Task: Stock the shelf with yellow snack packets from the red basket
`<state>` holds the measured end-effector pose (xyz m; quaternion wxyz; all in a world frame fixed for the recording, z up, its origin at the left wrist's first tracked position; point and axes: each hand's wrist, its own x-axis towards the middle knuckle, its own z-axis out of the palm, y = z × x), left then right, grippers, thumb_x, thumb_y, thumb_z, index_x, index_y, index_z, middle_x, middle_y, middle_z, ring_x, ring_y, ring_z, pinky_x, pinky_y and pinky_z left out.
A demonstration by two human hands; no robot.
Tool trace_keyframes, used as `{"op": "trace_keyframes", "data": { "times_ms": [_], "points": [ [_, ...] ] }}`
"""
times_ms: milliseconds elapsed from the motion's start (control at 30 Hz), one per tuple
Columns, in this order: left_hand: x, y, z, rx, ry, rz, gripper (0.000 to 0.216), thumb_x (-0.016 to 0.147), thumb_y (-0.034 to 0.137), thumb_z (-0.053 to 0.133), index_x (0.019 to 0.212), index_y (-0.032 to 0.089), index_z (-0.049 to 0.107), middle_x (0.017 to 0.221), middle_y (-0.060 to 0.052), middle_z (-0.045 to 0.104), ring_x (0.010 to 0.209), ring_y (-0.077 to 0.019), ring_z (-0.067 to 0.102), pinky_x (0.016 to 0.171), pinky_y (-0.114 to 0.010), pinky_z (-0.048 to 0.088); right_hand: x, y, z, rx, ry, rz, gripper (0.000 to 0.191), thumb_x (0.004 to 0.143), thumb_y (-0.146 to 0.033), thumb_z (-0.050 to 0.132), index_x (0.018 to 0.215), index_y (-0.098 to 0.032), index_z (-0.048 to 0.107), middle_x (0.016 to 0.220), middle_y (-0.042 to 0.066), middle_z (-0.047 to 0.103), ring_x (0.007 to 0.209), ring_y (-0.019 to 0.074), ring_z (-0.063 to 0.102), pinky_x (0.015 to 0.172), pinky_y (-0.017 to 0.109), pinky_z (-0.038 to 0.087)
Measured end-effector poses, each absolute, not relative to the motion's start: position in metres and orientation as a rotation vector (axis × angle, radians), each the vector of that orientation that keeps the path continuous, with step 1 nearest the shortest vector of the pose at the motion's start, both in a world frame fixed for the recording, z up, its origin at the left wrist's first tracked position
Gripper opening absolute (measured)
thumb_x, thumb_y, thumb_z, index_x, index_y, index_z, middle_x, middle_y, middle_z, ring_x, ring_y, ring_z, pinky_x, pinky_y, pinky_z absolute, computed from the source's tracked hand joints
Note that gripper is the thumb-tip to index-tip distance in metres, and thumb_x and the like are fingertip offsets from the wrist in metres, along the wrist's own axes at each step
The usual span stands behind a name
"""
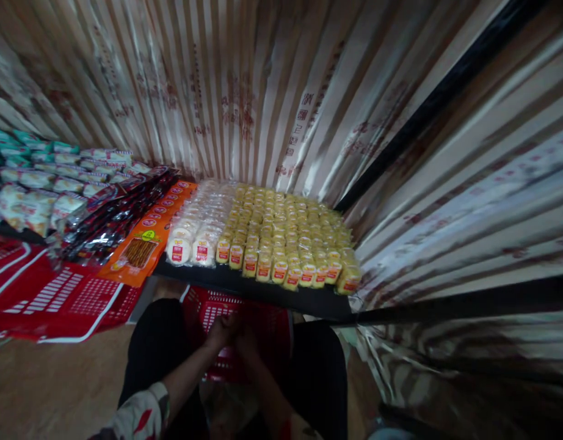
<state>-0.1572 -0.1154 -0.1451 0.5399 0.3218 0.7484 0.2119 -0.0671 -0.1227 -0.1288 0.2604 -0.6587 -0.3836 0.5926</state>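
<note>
My left hand and my right hand are close together over a red plastic basket between my knees. The left hand's fingers look curled and closed; what they hold, if anything, is too dark to make out. Shadow and blur hide the fingers of the right hand. Just beyond the hands, on a black shelf, stand rows of small yellow wrapped packs with red labels. To their left are rows of white wrapped packs, also red-labelled.
An orange snack packet lies left of the white packs, beside a stack of dark shiny packets. Farther left are white bags and green packets. More red baskets stand below. Pleated printed sheeting and a black pole border the shelf.
</note>
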Motion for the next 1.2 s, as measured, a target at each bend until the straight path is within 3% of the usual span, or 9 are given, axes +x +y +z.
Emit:
{"op": "trace_keyframes", "data": {
  "times_ms": [133,300,533,733,933,1033,1200],
  "points": [
    [-0.160,-0.129,-0.120,0.673,1.656,0.661,0.035,0.068,0.050,0.062,0.067,0.018,0.048,0.048,0.005,0.049,0.044,-0.0095,0.049,0.044,-0.020,0.036,-0.066,-0.130,-0.128,-1.805,-0.907,1.505,0.014,0.075,-0.020,0.057,0.086,-0.015,0.064,0.091,0.009,0.066,0.089,0.0230,0.062,0.081,0.034,0.047],
    [-0.164,-0.134,-0.089,0.652,1.539,0.800,0.022,0.068,0.032,0.061,0.083,0.018,0.056,0.055,0.006,0.053,0.045,-0.0075,0.048,0.044,-0.018,0.036,-0.058,-0.132,-0.112,-1.675,-0.808,1.402,0.017,0.067,-0.032,0.058,0.080,-0.020,0.061,0.085,0.005,0.067,0.084,0.0209,0.062,0.078,0.032,0.047],
    [-0.162,-0.145,-0.054,0.864,1.433,0.983,0.029,0.068,0.018,0.054,0.096,0.014,0.063,0.072,0.000,0.063,0.063,-0.0101,0.056,0.060,-0.020,0.044,-0.049,-0.142,-0.075,-1.404,-0.795,1.464,0.028,0.068,-0.044,0.055,0.083,-0.020,0.060,0.077,0.002,0.067,0.069,0.0165,0.062,0.066,0.028,0.048],
    [-0.156,-0.151,-0.042,1.114,1.474,1.009,0.030,0.073,0.015,0.052,0.100,0.015,0.066,0.098,-0.006,0.064,0.088,-0.0146,0.058,0.083,-0.027,0.045,-0.041,-0.153,-0.046,-1.226,-0.756,1.596,0.037,0.066,-0.048,0.064,0.089,-0.019,0.062,0.087,0.004,0.067,0.077,0.0167,0.063,0.071,0.028,0.048],
    [-0.149,-0.151,-0.024,1.325,1.536,0.941,0.032,0.071,0.007,0.051,0.096,0.019,0.068,0.097,-0.005,0.062,0.092,-0.0150,0.057,0.087,-0.029,0.045,-0.031,-0.159,-0.033,-1.176,-0.642,1.628,0.048,0.052,-0.045,0.075,0.090,-0.019,0.063,0.081,0.002,0.068,0.070,0.0155,0.062,0.066,0.027,0.047],
    [-0.147,-0.145,-0.015,1.391,1.544,0.983,0.035,0.072,0.008,0.051,0.102,0.019,0.065,0.099,-0.005,0.060,0.092,-0.0148,0.056,0.088,-0.029,0.045,-0.022,-0.158,-0.026,-1.201,-0.614,1.642,0.045,0.053,-0.043,0.075,0.089,-0.019,0.064,0.081,0.002,0.068,0.069,0.0146,0.062,0.063,0.025,0.047],
    [-0.145,-0.131,-0.006,1.412,1.521,0.993,0.037,0.075,0.023,0.057,0.111,0.017,0.061,0.098,-0.007,0.060,0.086,-0.0152,0.058,0.085,-0.030,0.045,-0.001,-0.154,-0.016,-1.272,-0.747,1.660,0.038,0.055,-0.036,0.074,0.088,-0.018,0.066,0.078,0.001,0.069,0.064,0.0131,0.061,0.056,0.022,0.045]
  ]
}}
